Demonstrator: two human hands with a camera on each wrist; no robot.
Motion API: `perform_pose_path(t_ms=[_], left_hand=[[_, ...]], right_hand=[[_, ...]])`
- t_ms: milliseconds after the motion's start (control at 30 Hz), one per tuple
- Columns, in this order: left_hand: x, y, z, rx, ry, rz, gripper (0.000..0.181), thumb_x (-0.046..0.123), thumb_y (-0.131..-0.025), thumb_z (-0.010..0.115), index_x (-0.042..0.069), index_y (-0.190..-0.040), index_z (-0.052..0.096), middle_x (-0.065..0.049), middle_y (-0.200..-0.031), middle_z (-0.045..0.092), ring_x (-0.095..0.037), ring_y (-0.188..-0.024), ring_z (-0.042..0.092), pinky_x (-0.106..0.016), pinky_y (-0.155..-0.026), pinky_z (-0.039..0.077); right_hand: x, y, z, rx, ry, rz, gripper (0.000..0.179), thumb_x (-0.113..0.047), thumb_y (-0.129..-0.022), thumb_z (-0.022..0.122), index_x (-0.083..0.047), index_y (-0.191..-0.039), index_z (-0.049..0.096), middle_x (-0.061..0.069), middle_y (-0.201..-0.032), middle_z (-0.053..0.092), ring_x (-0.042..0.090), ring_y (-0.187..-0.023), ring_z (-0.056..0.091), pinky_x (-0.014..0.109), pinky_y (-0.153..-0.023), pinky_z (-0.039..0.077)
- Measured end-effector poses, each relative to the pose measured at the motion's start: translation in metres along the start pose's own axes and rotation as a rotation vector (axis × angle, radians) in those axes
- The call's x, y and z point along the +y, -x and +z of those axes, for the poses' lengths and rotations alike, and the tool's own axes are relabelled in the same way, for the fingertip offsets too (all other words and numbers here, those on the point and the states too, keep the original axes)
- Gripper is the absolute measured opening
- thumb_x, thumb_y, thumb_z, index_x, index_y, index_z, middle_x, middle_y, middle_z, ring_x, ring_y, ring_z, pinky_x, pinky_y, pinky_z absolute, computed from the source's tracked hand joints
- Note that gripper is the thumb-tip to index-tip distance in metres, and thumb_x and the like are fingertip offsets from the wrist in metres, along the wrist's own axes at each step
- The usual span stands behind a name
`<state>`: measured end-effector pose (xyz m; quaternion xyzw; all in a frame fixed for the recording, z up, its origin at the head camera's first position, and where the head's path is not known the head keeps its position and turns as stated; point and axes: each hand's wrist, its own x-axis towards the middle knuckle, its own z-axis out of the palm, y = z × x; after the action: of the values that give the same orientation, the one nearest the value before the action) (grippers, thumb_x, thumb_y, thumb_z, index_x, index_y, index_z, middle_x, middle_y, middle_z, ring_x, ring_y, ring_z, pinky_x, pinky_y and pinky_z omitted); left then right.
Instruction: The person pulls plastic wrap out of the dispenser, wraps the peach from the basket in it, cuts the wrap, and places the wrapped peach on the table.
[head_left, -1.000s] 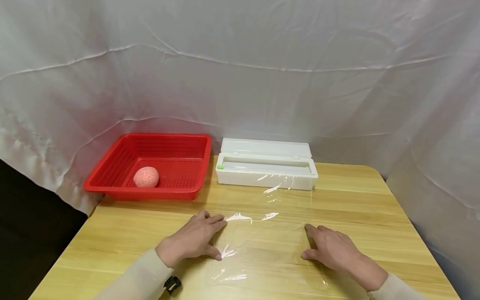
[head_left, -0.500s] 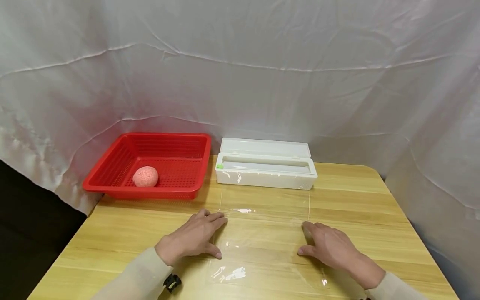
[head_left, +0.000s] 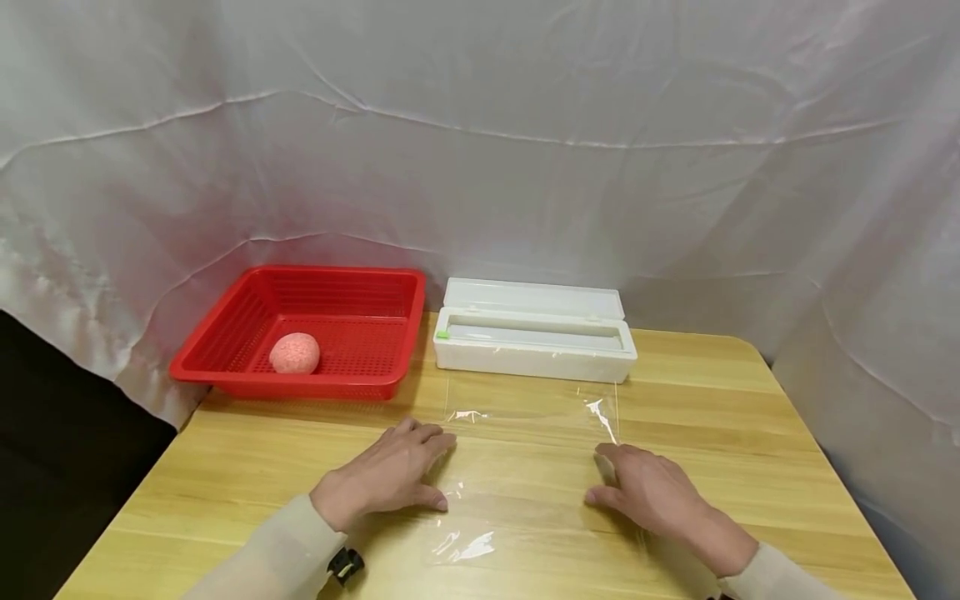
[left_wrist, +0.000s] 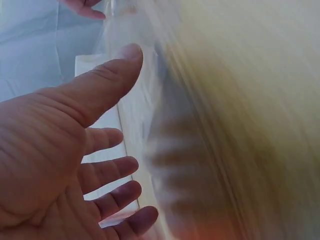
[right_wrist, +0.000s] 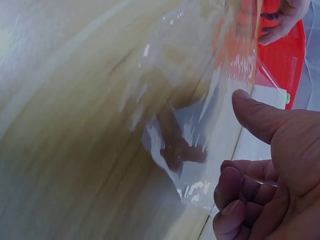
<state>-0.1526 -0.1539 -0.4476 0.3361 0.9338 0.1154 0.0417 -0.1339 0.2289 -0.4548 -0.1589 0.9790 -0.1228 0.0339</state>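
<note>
A sheet of clear cling film lies over the table in front of a white cling film box, its far edge reaching the box's front. My left hand is at the sheet's left edge, thumb and fingers apart; the left wrist view shows the same hand with loose fingers and nothing between them. At the opposite edge is my right hand, its thumb apart from the fingers. In the right wrist view the fingers of this hand bend loosely beside the shiny, wrinkled film.
A red plastic basket stands at the back left with a pink, speckled ball in it. The box lid is flipped up at the back. Pale cloth hangs behind the wooden table.
My right hand has slid a little to the left along the film. The left hand stays nearly still. Glints on the film have shifted.
</note>
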Motion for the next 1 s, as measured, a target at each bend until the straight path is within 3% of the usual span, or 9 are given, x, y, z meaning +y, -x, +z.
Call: perform_pose_path(t_ms=[267, 467, 833, 933, 1000], left_hand=[[-0.005, -0.001, 0.003, -0.062, -0.008, -0.065, 0.08, 0.046, -0.082, 0.089, 0.004, -0.144, 0.061, -0.014, -0.15, 0.059, -0.033, -0.131, 0.052, -0.055, -0.111, 0.048], [-0.006, 0.0, 0.001, -0.061, 0.002, -0.064, 0.074, 0.043, -0.083, 0.088, 0.004, -0.141, 0.063, -0.016, -0.149, 0.06, -0.035, -0.133, 0.053, -0.055, -0.111, 0.047], [0.003, 0.0, -0.016, 0.028, -0.009, -0.036, 0.054, 0.031, -0.091, 0.084, 0.006, -0.136, 0.066, -0.016, -0.14, 0.066, -0.035, -0.13, 0.06, -0.052, -0.114, 0.047], [0.009, -0.002, -0.027, 0.107, -0.003, -0.018, 0.039, 0.024, -0.095, 0.08, 0.007, -0.128, 0.071, -0.01, -0.129, 0.071, -0.03, -0.124, 0.064, -0.048, -0.111, 0.051], [0.013, -0.004, -0.037, 0.176, 0.017, -0.021, 0.026, 0.019, -0.096, 0.077, 0.009, -0.12, 0.074, -0.005, -0.119, 0.074, -0.026, -0.115, 0.068, -0.044, -0.102, 0.056]], right_hand=[[-0.005, 0.002, 0.008, -0.032, 0.013, 0.001, 0.069, -0.05, -0.081, 0.088, -0.008, -0.131, 0.066, 0.008, -0.117, 0.075, 0.029, -0.108, 0.072, 0.05, -0.086, 0.06], [-0.007, 0.001, 0.009, -0.024, 0.014, -0.01, 0.069, -0.052, -0.08, 0.088, -0.009, -0.131, 0.067, 0.006, -0.114, 0.075, 0.028, -0.105, 0.073, 0.048, -0.083, 0.059], [-0.009, -0.001, 0.007, 0.013, -0.004, -0.036, 0.063, -0.05, -0.084, 0.085, -0.01, -0.129, 0.067, 0.005, -0.116, 0.076, 0.027, -0.105, 0.073, 0.046, -0.078, 0.06], [-0.012, -0.004, 0.007, 0.035, -0.009, -0.028, 0.063, -0.051, -0.086, 0.084, -0.011, -0.132, 0.066, 0.003, -0.113, 0.076, 0.025, -0.104, 0.073, 0.046, -0.08, 0.06], [-0.015, -0.005, 0.006, 0.053, -0.017, -0.023, 0.064, -0.05, -0.087, 0.083, -0.011, -0.135, 0.065, 0.0, -0.105, 0.075, 0.02, -0.099, 0.072, 0.044, -0.079, 0.06]])
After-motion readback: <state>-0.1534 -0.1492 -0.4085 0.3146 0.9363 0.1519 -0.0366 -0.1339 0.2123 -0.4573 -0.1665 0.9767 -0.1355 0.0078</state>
